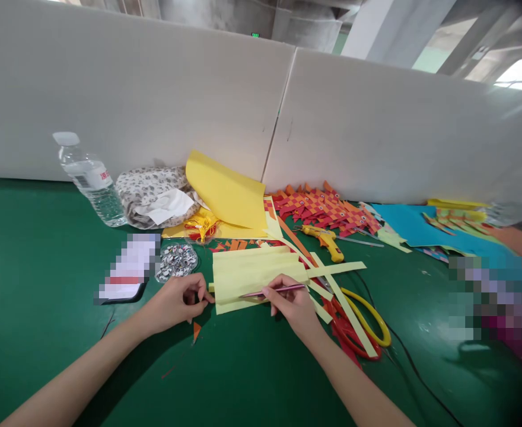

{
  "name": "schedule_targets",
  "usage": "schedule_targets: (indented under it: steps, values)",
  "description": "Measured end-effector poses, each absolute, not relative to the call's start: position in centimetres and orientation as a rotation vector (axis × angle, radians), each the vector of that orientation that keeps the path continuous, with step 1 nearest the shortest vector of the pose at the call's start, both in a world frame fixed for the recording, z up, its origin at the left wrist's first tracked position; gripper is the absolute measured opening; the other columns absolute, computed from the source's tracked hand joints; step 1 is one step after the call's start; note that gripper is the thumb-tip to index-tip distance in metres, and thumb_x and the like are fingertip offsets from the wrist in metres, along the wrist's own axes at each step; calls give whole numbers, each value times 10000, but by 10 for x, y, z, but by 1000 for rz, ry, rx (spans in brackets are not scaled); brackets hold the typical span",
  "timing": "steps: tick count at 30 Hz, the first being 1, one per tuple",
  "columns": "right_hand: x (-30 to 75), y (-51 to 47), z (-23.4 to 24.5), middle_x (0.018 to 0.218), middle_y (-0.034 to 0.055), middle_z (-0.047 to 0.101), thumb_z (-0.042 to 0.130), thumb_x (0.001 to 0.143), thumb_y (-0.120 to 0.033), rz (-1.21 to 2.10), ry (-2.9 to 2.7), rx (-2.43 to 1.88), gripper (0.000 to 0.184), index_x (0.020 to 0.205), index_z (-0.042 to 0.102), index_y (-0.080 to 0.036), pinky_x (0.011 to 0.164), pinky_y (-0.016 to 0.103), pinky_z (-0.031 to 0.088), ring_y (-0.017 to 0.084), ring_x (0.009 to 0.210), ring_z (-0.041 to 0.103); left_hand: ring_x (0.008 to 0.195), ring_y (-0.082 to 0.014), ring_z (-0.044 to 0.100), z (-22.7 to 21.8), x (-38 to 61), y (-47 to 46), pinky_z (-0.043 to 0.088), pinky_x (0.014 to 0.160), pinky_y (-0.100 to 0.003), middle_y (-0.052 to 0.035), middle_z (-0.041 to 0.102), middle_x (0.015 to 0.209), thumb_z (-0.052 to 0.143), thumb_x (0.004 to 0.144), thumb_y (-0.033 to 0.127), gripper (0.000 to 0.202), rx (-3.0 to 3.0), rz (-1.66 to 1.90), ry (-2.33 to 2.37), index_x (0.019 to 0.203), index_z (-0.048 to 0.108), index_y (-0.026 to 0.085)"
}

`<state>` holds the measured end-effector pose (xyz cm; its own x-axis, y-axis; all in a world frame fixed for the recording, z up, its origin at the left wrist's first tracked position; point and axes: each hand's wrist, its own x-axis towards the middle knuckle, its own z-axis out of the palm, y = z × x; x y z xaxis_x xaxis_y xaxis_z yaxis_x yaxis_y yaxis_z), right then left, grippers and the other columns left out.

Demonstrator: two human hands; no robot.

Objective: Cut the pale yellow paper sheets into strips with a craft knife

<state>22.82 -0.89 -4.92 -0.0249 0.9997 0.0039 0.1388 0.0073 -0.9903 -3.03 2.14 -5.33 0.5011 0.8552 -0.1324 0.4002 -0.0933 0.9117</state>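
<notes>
A pale yellow sheet of paper, cut into long strips, lies on the green table. My left hand is closed, its fingertips pinching the sheet's left edge. My right hand grips a thin pink pencil laid almost flat across the paper, tip pointing left. Loose yellow strips fan out to the right of my right hand.
Yellow-handled scissors lie right of the paper over red scraps. A yellow glue gun, a pile of red-orange woven paper fish, a water bottle, a bag of googly eyes, a folded yellow sheet and a white partition stand behind.
</notes>
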Motion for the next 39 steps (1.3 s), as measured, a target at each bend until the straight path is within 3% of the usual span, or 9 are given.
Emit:
schedule_targets:
  steps: [6, 11, 19, 28, 39]
  values:
    - [216, -11, -44, 560, -23, 603, 678, 773, -399, 1224, -1336, -1245, 259, 669, 568, -189, 446, 233, 381, 112, 444, 531, 496, -87, 460, -45, -30, 17, 320, 464, -180, 78, 462, 560, 571, 710, 215, 158, 1906, 564, 1183, 743, 417, 205]
    - [211, -13, -44, 531, -17, 604, 683, 765, -439, 1222, -1307, -1272, 294, 664, 565, -188, 461, 243, 398, 130, 459, 555, 527, -95, 487, -42, -31, 15, 338, 505, -192, 76, 476, 595, 547, 698, 171, 198, 1908, 574, 1109, 746, 359, 214]
    - [209, -21, -35, 645, 21, 668, 654, 806, -431, 1134, -1312, -1348, 276, 699, 581, -187, 464, 239, 425, 130, 490, 574, 493, -82, 433, -56, -30, 21, 293, 475, -182, 74, 491, 595, 582, 760, 279, 209, 1970, 619, 1265, 715, 391, 207]
    - [189, -11, -30, 611, 11, 667, 677, 782, -382, 1187, -1394, -1300, 229, 681, 612, -187, 462, 238, 445, 146, 499, 617, 494, -82, 411, -55, -38, 27, 273, 470, -180, 79, 447, 571, 582, 752, 255, 163, 2015, 548, 1235, 711, 435, 200]
    - [188, -9, -43, 529, 7, 649, 706, 753, -433, 1267, -1249, -1273, 289, 674, 596, -177, 474, 244, 433, 164, 510, 638, 459, -78, 447, -57, -31, 22, 280, 452, -168, 103, 429, 526, 565, 740, 222, 191, 1917, 570, 1205, 719, 375, 212]
